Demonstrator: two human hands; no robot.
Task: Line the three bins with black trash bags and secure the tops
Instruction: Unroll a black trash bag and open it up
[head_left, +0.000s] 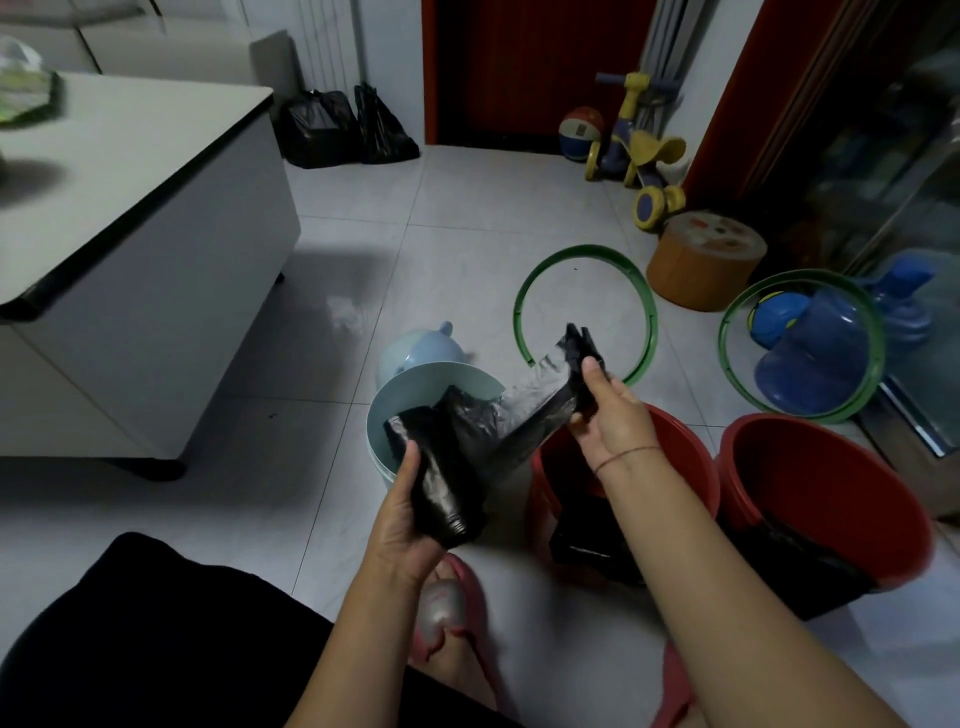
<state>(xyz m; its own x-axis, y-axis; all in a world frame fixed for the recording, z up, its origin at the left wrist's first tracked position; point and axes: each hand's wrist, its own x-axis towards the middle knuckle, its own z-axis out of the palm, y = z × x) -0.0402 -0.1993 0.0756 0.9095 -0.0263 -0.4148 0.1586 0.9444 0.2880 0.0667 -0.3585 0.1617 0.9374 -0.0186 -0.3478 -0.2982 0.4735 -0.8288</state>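
A roll of black trash bags (441, 493) sits in the left hand (402, 525), the fingers wrapped around its lower part and the thumb pressed along its side. From the roll a stretched bag (524, 410) runs up and to the right to the right hand (605, 415), which pinches the bunched end of the bag between thumb and curled fingers, so that the plastic is pulled taut between the two hands. Both hands are closed on the black plastic, above and just in front of the bins.

Directly behind the roll stands a pale blue bin (384, 415), its inside bare; a blue lid (421, 351) lies on the floor just beyond it. To the right, under the right forearm, is a red bin (685, 441) with black plastic showing low against its near side. Beside it stands a second red bin (831, 478), with black plastic hanging over its near rim.

On the tiled floor (457, 234) beyond lie two green rings: an open green ring (647, 312) behind the right hand and another green ring (878, 343) further right, leaning around blue water jugs (815, 358). A white cabinet (156, 260) stands to the left, and two filled black bags (348, 127) rest against the far wall
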